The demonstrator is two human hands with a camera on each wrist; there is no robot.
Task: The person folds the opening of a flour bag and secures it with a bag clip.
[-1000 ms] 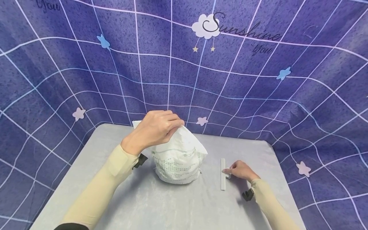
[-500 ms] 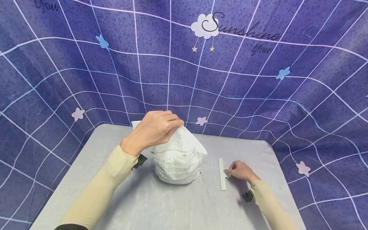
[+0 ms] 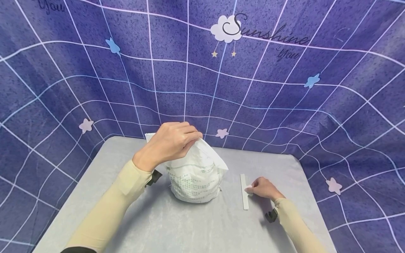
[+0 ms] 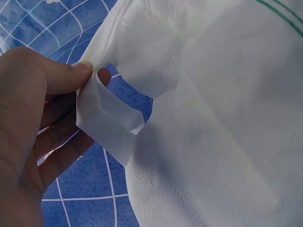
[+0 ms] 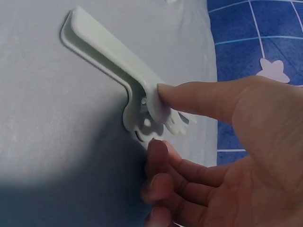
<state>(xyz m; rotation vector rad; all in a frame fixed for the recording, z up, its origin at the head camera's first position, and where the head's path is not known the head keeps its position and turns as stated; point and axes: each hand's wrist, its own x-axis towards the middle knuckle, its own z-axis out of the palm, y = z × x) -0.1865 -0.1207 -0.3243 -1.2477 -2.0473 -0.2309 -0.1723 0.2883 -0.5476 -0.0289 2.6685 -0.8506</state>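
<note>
A white woven bag with green print stands bulging on the table. My left hand pinches its top edge between thumb and fingers. Up close in the left wrist view, the thumb presses the bag's top beside a cut-out handle hole. To the right of the bag is a white bag clip with a long straight bar. My right hand pinches the clip's handle. In the right wrist view the thumb lies on the upper handle of the sealing clip, fingertips at the lower one, its long arms slightly parted.
The grey table is backed by a purple-blue curtain with grid lines and stars. Dark wrist cameras sit under both forearms, the left one near the bag's side.
The clip's bar has tilted and its top end has shifted slightly left in the right hand's pinch. The left hand and the bag have hardly moved.
</note>
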